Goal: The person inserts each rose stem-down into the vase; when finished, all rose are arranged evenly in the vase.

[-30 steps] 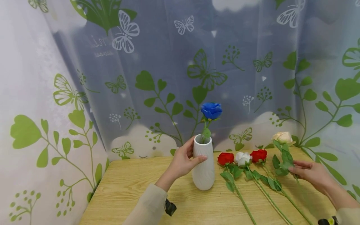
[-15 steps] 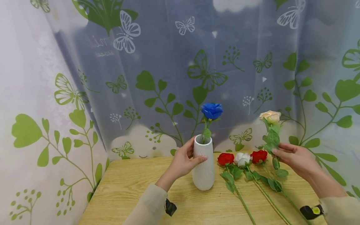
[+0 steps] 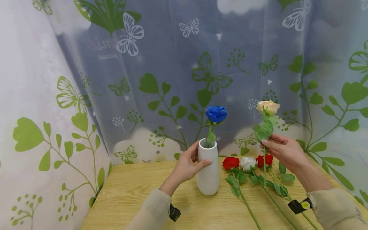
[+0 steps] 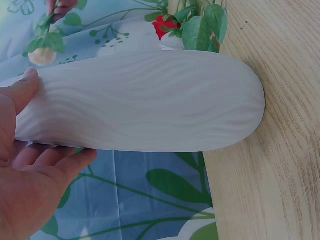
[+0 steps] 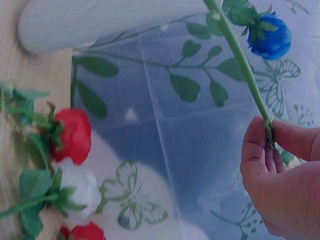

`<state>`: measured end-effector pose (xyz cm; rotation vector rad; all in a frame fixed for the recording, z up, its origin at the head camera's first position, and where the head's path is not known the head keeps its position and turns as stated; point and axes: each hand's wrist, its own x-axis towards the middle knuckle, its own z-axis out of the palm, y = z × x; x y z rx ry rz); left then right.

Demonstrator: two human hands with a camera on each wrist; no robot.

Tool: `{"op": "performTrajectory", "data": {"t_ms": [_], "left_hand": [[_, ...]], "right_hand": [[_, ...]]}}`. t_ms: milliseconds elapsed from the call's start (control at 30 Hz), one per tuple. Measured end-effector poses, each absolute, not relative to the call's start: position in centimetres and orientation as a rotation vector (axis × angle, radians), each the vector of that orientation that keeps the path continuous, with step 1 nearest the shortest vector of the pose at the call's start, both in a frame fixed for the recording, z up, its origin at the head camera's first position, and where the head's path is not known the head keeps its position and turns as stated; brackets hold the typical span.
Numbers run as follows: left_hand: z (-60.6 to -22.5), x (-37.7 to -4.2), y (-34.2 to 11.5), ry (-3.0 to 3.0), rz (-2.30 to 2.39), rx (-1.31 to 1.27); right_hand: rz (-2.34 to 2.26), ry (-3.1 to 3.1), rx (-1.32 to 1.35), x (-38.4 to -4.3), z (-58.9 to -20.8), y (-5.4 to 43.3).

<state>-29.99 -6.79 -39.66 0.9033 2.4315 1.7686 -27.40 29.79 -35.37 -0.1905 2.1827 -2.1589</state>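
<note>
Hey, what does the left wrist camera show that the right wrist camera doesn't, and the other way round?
Only the left wrist view shows the left hand, gripping the white vase, and a clear look at the bloom of the cream rose.

Only the right wrist view shows the blue rose and a second red rose.

Both show the vase, the right hand pinching the cream rose's stem, one red rose, the wooden table and the patterned curtain.

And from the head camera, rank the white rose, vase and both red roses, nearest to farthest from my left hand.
1. Vase: held by your left hand.
2. Left red rose: right of the vase.
3. White rose: between the red roses.
4. Right red rose: rightmost of these.
</note>
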Motion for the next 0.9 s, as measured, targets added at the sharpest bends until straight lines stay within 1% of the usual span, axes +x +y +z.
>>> {"op": "performTrajectory", "data": {"t_ms": [233, 467, 633, 900], "left_hand": [[-39.8, -30.1, -6.7, 2.441, 1.768, 0.926], [-39.8, -30.1, -6.7, 2.449, 1.765, 0.939], [-39.8, -30.0, -6.7, 2.434, 1.774, 0.928], [-39.6, -29.9, -6.7, 2.433, 1.785, 0.940]], "right_hand": [[-2.305, 2.085, -0.254, -27.5, -34.0, 28.1], [-2.590, 1.800, -0.308, -27.7, -32.1, 25.1], [-2.673, 1.737, -0.368, -28.1, -31.3, 23.0], [-2.782, 1.665, -0.346, -28.8, -30.1, 21.0]]}}
